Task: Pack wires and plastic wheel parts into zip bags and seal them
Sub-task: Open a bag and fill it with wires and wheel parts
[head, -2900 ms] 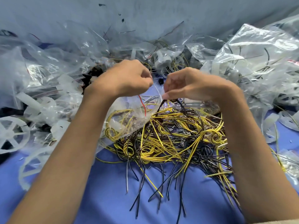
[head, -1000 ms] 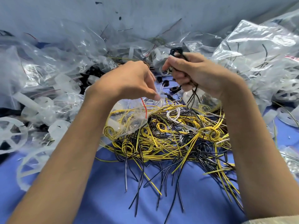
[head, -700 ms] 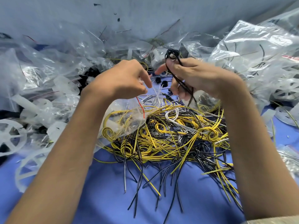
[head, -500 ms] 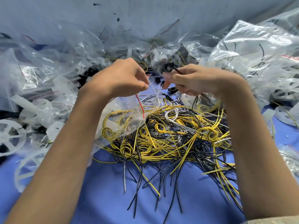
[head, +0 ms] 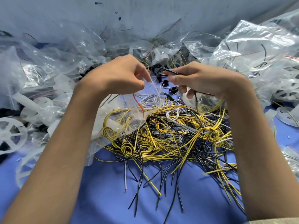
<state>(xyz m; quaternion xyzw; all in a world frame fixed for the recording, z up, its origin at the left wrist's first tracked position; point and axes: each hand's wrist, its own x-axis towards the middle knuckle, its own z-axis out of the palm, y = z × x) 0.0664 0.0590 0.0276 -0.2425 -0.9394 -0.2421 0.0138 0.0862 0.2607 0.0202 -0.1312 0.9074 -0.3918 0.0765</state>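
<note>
– Above the wire heap (head: 169,139), mid-desk (head: 105,199): what do the grips have?

– I see the left grip (head: 119,76) clenched on the top edge of a clear bag (head: 124,122), pinching the film. The bag hangs from it, and its lower part lies on the heap's left side.

– Anything inside?

– A yellow coil (head: 110,131) and a pale plastic piece (head: 113,124), both seen through the film. A red strip (head: 138,105) runs down the bag below the grip.

– And the right?

– I have the right grip (head: 202,80) grasping a black coil (head: 156,69) between thumb and forefinger. The loop sticks out toward the left grip, just beside it and near the bag's mouth. Its tails run back under the palm. I cannot tell whether the loop touches the bag.

– Rest of the desk?

– The heap is yellow and black wire with a few white strands, and its loose ends fan toward me over the blue desk. A white wheel (head: 11,136) lies at the far left, partly under film. Small black rings (head: 174,90) sit on the desk between the grips. Filled bags (head: 258,46) are piled along the back and right, against a grey wall (head: 145,13).
</note>
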